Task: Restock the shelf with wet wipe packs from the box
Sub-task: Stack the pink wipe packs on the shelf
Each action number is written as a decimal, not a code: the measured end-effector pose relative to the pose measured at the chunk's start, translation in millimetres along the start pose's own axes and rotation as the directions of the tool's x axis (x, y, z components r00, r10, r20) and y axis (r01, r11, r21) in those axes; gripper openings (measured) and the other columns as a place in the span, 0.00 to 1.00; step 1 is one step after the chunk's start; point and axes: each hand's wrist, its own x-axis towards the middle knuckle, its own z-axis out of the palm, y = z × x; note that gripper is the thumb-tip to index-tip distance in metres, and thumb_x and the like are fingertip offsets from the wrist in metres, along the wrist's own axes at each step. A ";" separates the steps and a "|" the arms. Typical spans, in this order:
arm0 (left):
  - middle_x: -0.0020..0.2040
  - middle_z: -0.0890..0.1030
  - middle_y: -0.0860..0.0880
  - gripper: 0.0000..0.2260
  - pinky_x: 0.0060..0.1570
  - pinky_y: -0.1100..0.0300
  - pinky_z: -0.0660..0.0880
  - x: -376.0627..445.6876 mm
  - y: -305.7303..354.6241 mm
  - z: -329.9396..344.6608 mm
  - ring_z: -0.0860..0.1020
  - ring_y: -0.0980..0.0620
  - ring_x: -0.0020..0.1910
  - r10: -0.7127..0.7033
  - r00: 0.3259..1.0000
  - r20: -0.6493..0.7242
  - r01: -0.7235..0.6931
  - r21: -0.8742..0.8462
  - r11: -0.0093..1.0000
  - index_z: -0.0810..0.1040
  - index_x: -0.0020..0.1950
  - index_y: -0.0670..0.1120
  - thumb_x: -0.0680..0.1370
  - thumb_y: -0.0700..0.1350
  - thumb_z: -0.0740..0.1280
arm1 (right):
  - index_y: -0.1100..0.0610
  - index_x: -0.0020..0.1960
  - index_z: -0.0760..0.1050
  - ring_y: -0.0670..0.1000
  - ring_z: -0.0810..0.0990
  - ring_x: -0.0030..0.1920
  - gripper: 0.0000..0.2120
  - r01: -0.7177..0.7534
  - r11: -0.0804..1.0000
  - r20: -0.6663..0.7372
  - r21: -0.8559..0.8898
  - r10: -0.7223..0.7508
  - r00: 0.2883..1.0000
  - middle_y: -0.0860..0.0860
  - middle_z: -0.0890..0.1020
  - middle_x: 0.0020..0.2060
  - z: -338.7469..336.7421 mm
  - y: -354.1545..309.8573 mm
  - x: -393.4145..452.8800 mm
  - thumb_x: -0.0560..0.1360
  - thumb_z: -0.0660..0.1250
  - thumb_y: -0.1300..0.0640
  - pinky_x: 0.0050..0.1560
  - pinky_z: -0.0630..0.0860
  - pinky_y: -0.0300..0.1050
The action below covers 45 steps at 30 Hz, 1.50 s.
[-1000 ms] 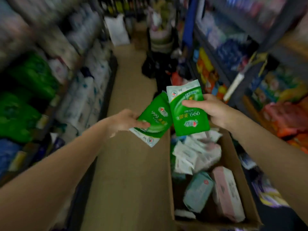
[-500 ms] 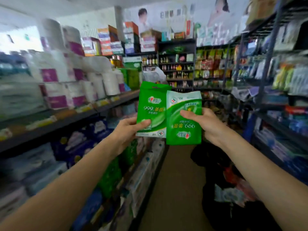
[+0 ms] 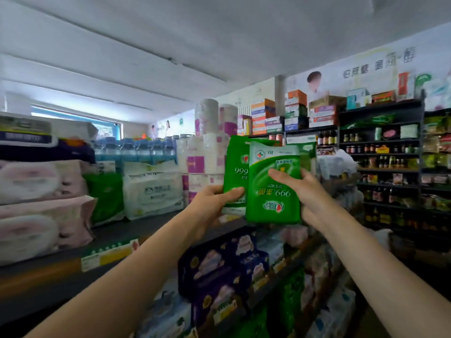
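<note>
Currently, two green wet wipe packs are being held up side by side above the dark shelf (image 3: 136,230): the upright pack (image 3: 235,174) is being pinched by the left hand (image 3: 210,203), the inverted pack (image 3: 273,189), overlapping it, is being gripped by the right hand (image 3: 305,191).

Small shop interior under a plain white ceiling (image 3: 219,45) with shallow beams. Bright window (image 3: 73,119) at far left. Pale back wall (image 3: 341,81) with posters and lettering. Dark metal shelving (image 3: 380,147) at right, crowded with bottles and jars; stacked cartons (image 3: 295,111) on top. Dim, cool light overall.
</note>
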 end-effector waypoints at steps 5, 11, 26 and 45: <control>0.53 0.82 0.48 0.14 0.49 0.58 0.79 37.2 1.5 -24.9 0.82 0.54 0.46 -0.054 0.994 -0.092 0.067 0.139 0.988 0.75 0.61 0.45 0.78 0.50 0.62 | 0.48 0.53 0.73 0.52 0.84 0.38 0.16 0.046 0.998 0.120 0.047 -0.052 0.991 0.53 0.84 0.44 23.9 26.3 82.7 0.69 0.71 0.62 0.36 0.82 0.48; 0.48 0.77 0.56 0.17 0.41 0.69 0.77 42.8 10.1 -84.6 0.78 0.58 0.45 0.057 0.952 -0.300 0.057 0.358 0.932 0.68 0.60 0.48 0.74 0.42 0.69 | 0.41 0.65 0.63 0.42 0.78 0.52 0.29 0.266 0.962 0.356 -0.065 -0.227 0.906 0.42 0.77 0.53 109.9 70.5 120.6 0.70 0.72 0.56 0.49 0.79 0.38; 0.57 0.76 0.50 0.33 0.58 0.47 0.76 23.1 16.7 -178.8 0.77 0.49 0.57 0.318 0.755 -0.573 0.162 0.633 0.757 0.62 0.65 0.49 0.67 0.44 0.76 | 0.48 0.67 0.66 0.52 0.75 0.60 0.29 0.369 0.918 0.569 -0.148 -0.226 0.791 0.53 0.76 0.60 188.6 104.9 164.9 0.69 0.73 0.55 0.61 0.74 0.55; 0.53 0.80 0.46 0.20 0.46 0.52 0.75 44.7 27.3 -195.0 0.79 0.47 0.47 -0.035 0.818 -0.575 0.005 -0.053 0.999 0.64 0.67 0.50 0.77 0.45 0.64 | 0.59 0.56 0.76 0.53 0.82 0.47 0.14 -0.213 0.977 0.647 -0.024 0.178 0.742 0.56 0.82 0.51 181.5 107.6 187.6 0.71 0.70 0.63 0.42 0.81 0.45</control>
